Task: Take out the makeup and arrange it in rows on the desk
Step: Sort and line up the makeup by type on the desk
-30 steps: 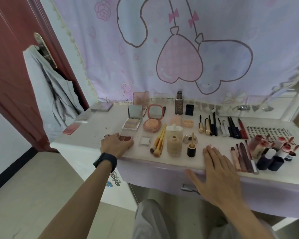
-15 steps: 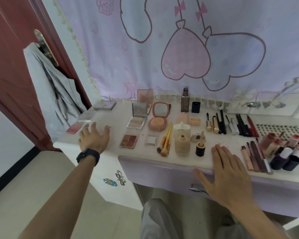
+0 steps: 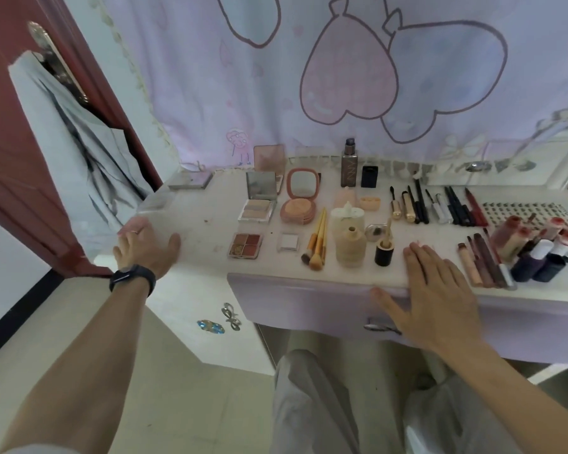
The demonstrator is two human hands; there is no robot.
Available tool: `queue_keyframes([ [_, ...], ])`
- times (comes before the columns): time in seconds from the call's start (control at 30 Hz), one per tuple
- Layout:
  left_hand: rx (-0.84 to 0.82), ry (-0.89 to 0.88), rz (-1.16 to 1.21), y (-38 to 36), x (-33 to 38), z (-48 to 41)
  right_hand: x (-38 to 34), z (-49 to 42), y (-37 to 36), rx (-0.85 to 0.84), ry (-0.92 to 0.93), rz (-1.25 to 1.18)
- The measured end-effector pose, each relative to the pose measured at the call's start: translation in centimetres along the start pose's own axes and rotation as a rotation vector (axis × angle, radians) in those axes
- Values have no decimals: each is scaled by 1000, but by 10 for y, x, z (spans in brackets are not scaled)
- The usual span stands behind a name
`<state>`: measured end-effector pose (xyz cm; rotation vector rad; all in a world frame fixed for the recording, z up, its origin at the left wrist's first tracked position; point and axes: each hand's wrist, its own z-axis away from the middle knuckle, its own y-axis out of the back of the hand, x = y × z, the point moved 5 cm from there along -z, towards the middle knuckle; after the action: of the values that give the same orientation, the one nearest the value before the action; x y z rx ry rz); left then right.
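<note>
Hovering at the left end of the desk (image 3: 204,224), the left hand (image 3: 145,249), fingers spread and empty, is just by a pink compact (image 3: 129,225). Better to pinch its edges and set it squarely beside the eyeshadow palette (image 3: 246,245). The right hand (image 3: 436,290) lies flat on the desk's front edge, fingers straight.

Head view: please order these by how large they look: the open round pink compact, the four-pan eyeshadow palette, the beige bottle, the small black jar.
1. round pink compact, counting its raised lid
2. beige bottle and four-pan eyeshadow palette: too alike to rank
3. small black jar
</note>
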<state>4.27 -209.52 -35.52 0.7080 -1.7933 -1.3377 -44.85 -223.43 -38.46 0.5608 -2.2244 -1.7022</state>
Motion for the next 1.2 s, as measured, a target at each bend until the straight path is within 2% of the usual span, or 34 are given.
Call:
queue_keyframes([
  [0.1,-47,14,-4,1,-6,6,-2,0,2,4,-2,-10],
  [0.2,26,-73,18,6,4,11,-1,0,1,0,-8,-3],
  [0.3,3,-103,83,9,8,14,-1,1,2,-6,-3,13],
  [0.43,46,-147,0,11,8,16,-1,2,3,-9,-3,13],
  [0.53,55,-112,29,11,3,15,-2,1,4,-4,-2,-14],
  [0.67,-54,-111,179,2,-2,12,-2,2,4,1,10,-41],
  [0.77,-30,-148,135,1,-3,11,0,2,3,9,12,-56],
  [0.87,-10,-90,157,3,-4,17,1,2,2,0,18,-54],
  [0.93,8,-34,299,14,1,28,1,2,3,3,24,-65],
  [1.03,9,92,694,36,23,57,2,2,3,-1,27,-71],
  [1.13,19,68,978,55,67,89,3,2,4,-20,38,-91],
  [1.2,-36,12,1149,65,104,116,5,2,5,-24,48,-139],
])
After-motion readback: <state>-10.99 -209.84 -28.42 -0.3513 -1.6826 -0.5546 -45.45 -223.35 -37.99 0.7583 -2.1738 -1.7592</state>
